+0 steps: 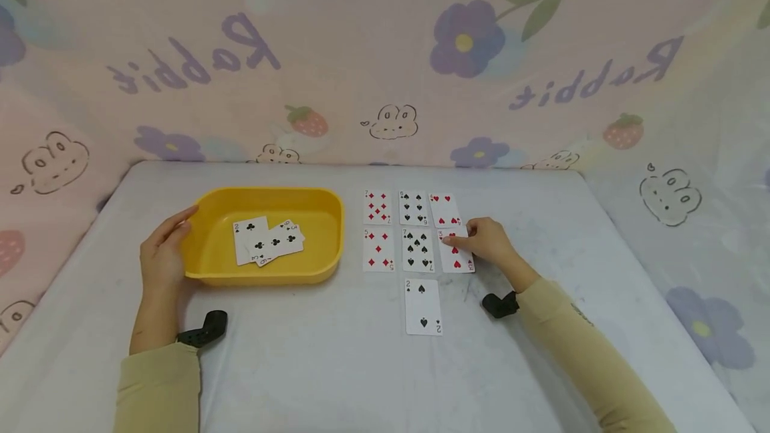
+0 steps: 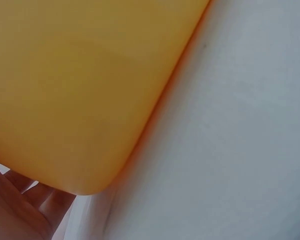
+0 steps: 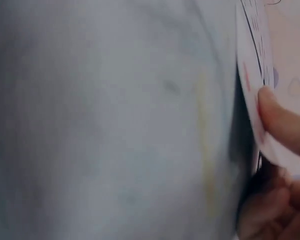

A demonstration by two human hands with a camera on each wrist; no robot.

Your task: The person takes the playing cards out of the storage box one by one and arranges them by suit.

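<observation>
At the left in the head view, my left hand grips the left side of a yellow plastic tray. Several club cards lie overlapping inside, including a two of clubs and a three of clubs. In the left wrist view, fingers show at the edge of the tray. My right hand pinches a three of hearts at its upper right. The right wrist view has the thumb on the face of this card, its edge lifted off the table.
Left of the three of hearts lie a seven of spades and a five of diamonds. Behind are a seven of diamonds, a six of spades and a four of hearts. A two of spades lies nearer.
</observation>
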